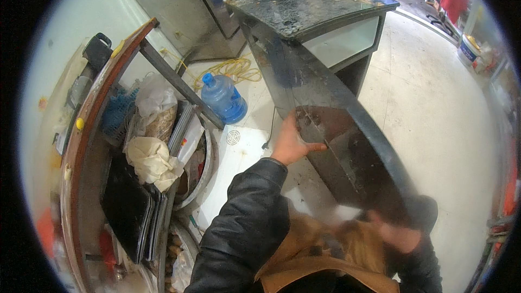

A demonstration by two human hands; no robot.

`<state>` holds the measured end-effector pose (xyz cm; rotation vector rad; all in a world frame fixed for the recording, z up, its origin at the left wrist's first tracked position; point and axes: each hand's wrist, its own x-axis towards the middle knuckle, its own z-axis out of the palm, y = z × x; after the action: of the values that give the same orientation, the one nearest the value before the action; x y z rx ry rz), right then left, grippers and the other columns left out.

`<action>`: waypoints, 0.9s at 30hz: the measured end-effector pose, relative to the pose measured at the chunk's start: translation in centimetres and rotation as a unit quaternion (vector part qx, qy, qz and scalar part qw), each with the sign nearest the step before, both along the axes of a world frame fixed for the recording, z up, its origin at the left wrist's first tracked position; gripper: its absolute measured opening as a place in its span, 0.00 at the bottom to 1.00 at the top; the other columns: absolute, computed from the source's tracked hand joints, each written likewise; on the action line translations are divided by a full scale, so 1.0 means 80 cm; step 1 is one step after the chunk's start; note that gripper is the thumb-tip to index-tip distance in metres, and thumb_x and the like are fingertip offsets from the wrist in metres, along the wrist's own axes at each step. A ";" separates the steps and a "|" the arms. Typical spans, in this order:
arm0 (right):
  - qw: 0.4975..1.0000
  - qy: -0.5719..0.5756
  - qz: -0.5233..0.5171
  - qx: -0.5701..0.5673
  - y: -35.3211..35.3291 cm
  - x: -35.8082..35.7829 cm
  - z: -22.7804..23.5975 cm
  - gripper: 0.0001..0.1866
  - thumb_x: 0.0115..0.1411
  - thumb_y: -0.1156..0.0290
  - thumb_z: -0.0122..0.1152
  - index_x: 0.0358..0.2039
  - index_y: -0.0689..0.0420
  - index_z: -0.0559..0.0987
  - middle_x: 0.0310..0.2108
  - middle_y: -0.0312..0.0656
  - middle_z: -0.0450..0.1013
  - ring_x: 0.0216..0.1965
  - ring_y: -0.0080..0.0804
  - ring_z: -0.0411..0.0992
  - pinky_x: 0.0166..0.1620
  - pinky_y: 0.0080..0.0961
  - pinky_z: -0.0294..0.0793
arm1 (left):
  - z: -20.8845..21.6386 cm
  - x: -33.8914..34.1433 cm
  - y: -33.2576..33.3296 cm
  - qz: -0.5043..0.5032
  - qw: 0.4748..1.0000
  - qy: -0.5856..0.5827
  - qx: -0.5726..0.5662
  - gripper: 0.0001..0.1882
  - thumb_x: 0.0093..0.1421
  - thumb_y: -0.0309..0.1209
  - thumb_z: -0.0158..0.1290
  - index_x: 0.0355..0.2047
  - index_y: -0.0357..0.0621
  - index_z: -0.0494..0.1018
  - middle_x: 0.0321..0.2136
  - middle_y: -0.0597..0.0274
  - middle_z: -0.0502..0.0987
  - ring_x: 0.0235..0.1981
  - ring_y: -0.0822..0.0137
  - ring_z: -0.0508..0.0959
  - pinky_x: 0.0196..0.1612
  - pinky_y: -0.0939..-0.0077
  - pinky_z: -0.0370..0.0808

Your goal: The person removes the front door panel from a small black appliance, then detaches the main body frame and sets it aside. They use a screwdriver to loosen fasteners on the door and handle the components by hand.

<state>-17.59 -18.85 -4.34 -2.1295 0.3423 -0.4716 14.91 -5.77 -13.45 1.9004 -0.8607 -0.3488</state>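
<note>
A long dark glossy panel (369,146) runs from the black-topped cabinet (309,5) down toward my body. My left hand (293,141) rests against the panel's inner face, thumb stretched out to the right and apart from the other fingers. Brownish reflections and scratches show on the panel beside it. My right hand (399,233), smeared by motion, is at the panel's near end, in front of the brown apron (304,244). A whitish patch lies left of the right hand, too blurred to name.
On the left stands a wood-edged rack (89,108) with dark flat trays (130,206), plastic bags and a crumpled pale cloth (152,160). A blue water jug (222,97) and yellow cable (233,69) are on the floor. A bucket (468,49) stands at the far right.
</note>
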 end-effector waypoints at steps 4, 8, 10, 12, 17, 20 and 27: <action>0.998 -0.048 0.049 -0.004 0.017 0.017 -0.002 0.18 0.48 0.70 0.75 0.39 0.60 0.81 0.33 0.47 0.75 0.29 0.43 0.75 0.32 0.35 0.74 | -0.021 -0.009 -0.014 0.085 0.995 -0.042 0.013 0.59 0.43 0.39 0.78 0.68 0.29 0.55 0.61 0.35 0.67 0.62 0.40 0.69 0.65 0.56 0.69; 0.994 -0.065 0.070 -0.049 0.016 0.024 0.018 0.26 0.35 0.72 0.75 0.40 0.60 0.80 0.35 0.49 0.75 0.33 0.50 0.75 0.35 0.40 0.76 | -0.026 0.012 -0.033 0.137 0.980 -0.136 0.041 0.49 0.46 0.37 0.76 0.62 0.30 0.62 0.55 0.37 0.71 0.57 0.40 0.72 0.60 0.54 0.70; 0.993 -0.054 0.073 -0.079 0.015 0.027 0.026 0.29 0.31 0.72 0.73 0.41 0.59 0.79 0.36 0.48 0.75 0.35 0.50 0.75 0.36 0.42 0.76 | -0.032 0.026 -0.040 0.121 0.983 -0.139 0.008 0.39 0.47 0.36 0.75 0.54 0.31 0.69 0.52 0.39 0.74 0.53 0.41 0.73 0.56 0.54 0.71; 0.991 -0.066 0.083 -0.080 0.015 0.029 0.030 0.31 0.29 0.72 0.72 0.41 0.58 0.79 0.37 0.47 0.74 0.37 0.50 0.74 0.37 0.42 0.76 | -0.044 0.034 -0.051 0.094 0.986 -0.137 -0.023 0.31 0.49 0.37 0.75 0.46 0.32 0.74 0.48 0.42 0.76 0.50 0.42 0.75 0.53 0.54 0.71; 0.993 -0.066 0.096 -0.015 0.009 0.029 0.028 0.28 0.34 0.75 0.72 0.42 0.56 0.78 0.37 0.43 0.75 0.39 0.47 0.74 0.39 0.40 0.76 | -0.059 0.028 -0.074 0.192 0.969 -0.142 -0.060 0.28 0.50 0.44 0.74 0.37 0.33 0.77 0.41 0.45 0.77 0.45 0.44 0.76 0.49 0.54 0.71; 0.992 -0.068 0.106 -0.029 0.004 0.031 0.025 0.24 0.38 0.76 0.72 0.41 0.56 0.79 0.37 0.43 0.75 0.39 0.46 0.74 0.38 0.39 0.76 | -0.048 0.021 -0.079 0.252 0.951 -0.174 -0.049 0.34 0.50 0.49 0.74 0.43 0.32 0.75 0.42 0.45 0.77 0.46 0.45 0.76 0.52 0.55 0.71; 0.990 -0.081 0.107 -0.041 0.002 0.030 0.027 0.20 0.45 0.74 0.73 0.41 0.56 0.81 0.35 0.44 0.75 0.37 0.45 0.75 0.39 0.36 0.77 | -0.034 0.008 -0.092 0.339 0.917 -0.207 -0.043 0.39 0.50 0.51 0.74 0.50 0.32 0.73 0.46 0.45 0.78 0.49 0.46 0.77 0.55 0.56 0.73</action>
<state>-15.19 -18.71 -2.17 -2.1603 0.0021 -0.5363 15.56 -13.09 -16.13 2.0841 -0.4115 0.5213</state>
